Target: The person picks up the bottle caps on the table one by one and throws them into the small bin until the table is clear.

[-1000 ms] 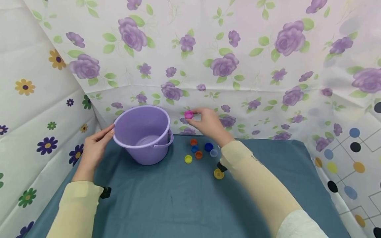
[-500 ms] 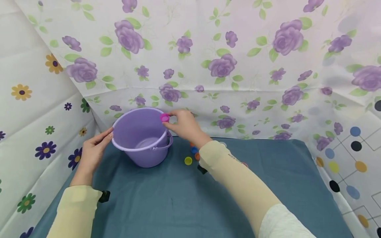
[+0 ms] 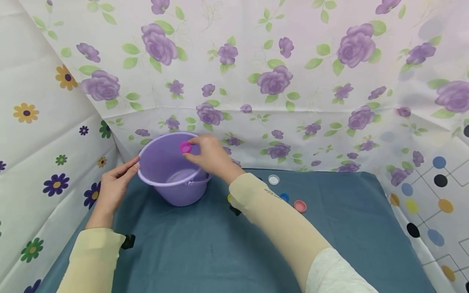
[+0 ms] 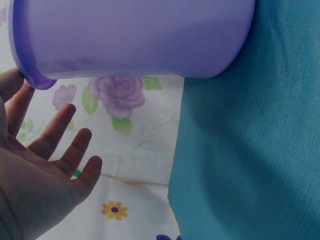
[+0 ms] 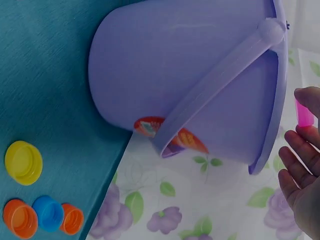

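Note:
My right hand (image 3: 209,153) pinches a small pink bottle cap (image 3: 185,147) between thumb and forefinger, over the open top of a purple bucket (image 3: 183,194). In the right wrist view the pink cap (image 5: 304,114) is beyond the bucket's rim, with the other fingers spread loosely. My left hand (image 3: 115,185) holds the bucket's rim at its left side. The left wrist view shows thumb and forefinger at the rim (image 4: 37,82), while the remaining fingers stand out apart from it. The bucket stands upright, its handle hanging on the right side. Its inner floor shows only in part.
Loose caps lie right of the bucket: yellow (image 5: 23,162), orange (image 5: 20,219) and blue (image 5: 48,213) ones. A white cap (image 3: 273,179) and a red cap (image 3: 300,206) lie farther right. My right forearm hides others. Patterned sheets (image 3: 311,89) border the teal cloth (image 3: 183,248).
My right hand has carried the pink cap leftward from above the loose caps to over the bucket. The left hand stays at the rim.

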`<state>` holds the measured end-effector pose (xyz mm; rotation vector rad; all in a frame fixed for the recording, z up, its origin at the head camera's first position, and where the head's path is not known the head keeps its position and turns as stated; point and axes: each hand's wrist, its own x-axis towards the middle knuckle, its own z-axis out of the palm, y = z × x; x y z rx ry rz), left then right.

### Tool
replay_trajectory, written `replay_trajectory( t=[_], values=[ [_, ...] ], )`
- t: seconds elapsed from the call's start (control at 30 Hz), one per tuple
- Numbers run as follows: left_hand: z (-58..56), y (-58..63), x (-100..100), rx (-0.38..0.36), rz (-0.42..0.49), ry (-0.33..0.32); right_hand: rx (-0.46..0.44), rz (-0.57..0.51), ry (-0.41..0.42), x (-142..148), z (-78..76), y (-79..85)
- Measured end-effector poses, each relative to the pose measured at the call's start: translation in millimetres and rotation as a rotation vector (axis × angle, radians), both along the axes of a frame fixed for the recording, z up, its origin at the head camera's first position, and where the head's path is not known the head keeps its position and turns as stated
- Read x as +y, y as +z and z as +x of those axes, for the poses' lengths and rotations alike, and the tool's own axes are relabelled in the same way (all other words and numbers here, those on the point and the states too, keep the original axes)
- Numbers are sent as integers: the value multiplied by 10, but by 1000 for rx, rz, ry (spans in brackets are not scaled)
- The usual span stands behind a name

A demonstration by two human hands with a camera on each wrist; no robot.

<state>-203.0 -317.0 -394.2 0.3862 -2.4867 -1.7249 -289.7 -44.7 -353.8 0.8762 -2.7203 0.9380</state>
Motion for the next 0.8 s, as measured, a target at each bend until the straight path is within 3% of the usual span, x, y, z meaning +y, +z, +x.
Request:
replay_trajectory(
  t=[0.43, 0.8],
  values=[
    [-50, -101, -47, 20, 8, 11, -24, 33, 31, -138, 42, -18],
    [-50, -99, -54, 18, 26, 7, -49, 53, 51, -160, 22, -78]
  ],
)
